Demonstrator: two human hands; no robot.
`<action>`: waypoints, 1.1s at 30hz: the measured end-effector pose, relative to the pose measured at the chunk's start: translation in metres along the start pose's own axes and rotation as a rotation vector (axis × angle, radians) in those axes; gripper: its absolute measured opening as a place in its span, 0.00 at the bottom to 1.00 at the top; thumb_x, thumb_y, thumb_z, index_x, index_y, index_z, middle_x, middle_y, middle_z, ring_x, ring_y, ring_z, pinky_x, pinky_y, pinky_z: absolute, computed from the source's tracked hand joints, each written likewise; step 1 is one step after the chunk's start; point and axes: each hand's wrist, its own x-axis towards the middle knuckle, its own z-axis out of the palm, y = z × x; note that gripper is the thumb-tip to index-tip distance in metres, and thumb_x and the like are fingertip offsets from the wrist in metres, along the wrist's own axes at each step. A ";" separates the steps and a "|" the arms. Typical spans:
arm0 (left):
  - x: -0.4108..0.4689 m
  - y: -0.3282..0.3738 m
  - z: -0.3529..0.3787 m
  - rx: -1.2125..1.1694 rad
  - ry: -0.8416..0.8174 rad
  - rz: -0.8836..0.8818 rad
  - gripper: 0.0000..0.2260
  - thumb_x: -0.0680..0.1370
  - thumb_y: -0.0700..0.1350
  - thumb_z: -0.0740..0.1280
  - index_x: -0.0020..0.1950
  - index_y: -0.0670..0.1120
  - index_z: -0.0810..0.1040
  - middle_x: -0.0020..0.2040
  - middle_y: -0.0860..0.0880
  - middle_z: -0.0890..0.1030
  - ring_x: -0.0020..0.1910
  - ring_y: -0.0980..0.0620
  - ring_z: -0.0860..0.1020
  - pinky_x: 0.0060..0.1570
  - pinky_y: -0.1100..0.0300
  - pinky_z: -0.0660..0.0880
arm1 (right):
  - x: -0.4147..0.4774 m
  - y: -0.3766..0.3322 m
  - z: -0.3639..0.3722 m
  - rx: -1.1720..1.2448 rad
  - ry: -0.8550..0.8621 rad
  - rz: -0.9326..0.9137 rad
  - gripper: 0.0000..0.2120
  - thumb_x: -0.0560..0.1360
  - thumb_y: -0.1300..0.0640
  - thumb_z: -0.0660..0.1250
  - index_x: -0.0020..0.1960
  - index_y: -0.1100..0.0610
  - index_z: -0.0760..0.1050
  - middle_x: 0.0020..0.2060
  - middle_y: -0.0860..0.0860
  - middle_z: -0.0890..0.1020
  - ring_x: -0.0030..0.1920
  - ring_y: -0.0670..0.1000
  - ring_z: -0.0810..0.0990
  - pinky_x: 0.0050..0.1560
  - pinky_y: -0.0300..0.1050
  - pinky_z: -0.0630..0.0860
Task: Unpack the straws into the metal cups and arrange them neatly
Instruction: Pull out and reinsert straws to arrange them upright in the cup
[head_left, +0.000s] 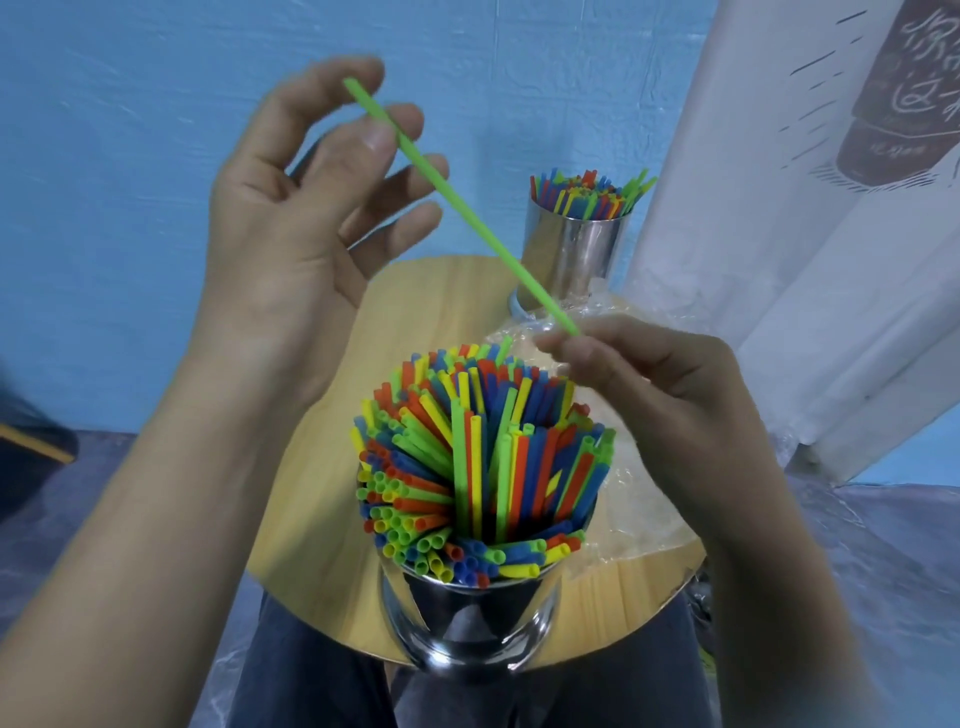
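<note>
Head view. Held slantwise above a round wooden table (322, 467): one green straw (467, 208), upper end up left, lower end down right. Lower end pinched between fingertips of the right hand (675, 395), other fingers curled in beside them. Upper end crossing in front of the thumb tip of the left hand (311, 208); palm turned toward the camera, fingers loose and spread, gripping nothing; actual touch with the straw not possible to tell.

Directly below, at the table's near edge: near metal cup (452, 623), shiny, crammed with coloured straws (467, 457) in red, yellow, green and blue, fanned outward and leaning at mixed angles, many toward the left. At the far right edge of the table: far metal cup (576, 249), upright, filled with more straws (587, 192) standing straighter. Between and to the right of the cups: crumpled clear plastic wrapping (639, 499) lying on the tabletop. Behind: blue wall (130, 156); at right, white printed curtain (779, 234). Under the table edge: dark trousers (311, 675).
</note>
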 end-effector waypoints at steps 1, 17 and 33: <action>-0.002 -0.003 -0.004 0.037 0.024 -0.025 0.07 0.82 0.39 0.66 0.56 0.51 0.77 0.49 0.54 0.85 0.48 0.51 0.84 0.46 0.60 0.79 | 0.000 0.001 -0.001 0.041 0.084 -0.014 0.05 0.78 0.49 0.72 0.50 0.48 0.86 0.45 0.49 0.88 0.49 0.50 0.86 0.50 0.44 0.83; -0.022 -0.010 -0.023 0.664 -0.637 -0.525 0.24 0.72 0.58 0.72 0.68 0.63 0.76 0.62 0.67 0.81 0.61 0.65 0.80 0.55 0.66 0.79 | 0.003 -0.010 -0.017 0.111 0.454 -0.174 0.08 0.87 0.59 0.57 0.51 0.55 0.72 0.34 0.51 0.82 0.36 0.56 0.83 0.40 0.49 0.81; -0.011 -0.019 0.004 0.814 -0.549 -0.396 0.01 0.77 0.46 0.74 0.47 0.51 0.86 0.44 0.49 0.86 0.45 0.48 0.85 0.55 0.43 0.81 | -0.001 0.008 -0.003 -0.256 -0.001 -0.013 0.05 0.80 0.51 0.69 0.49 0.48 0.84 0.43 0.43 0.86 0.48 0.48 0.86 0.47 0.42 0.82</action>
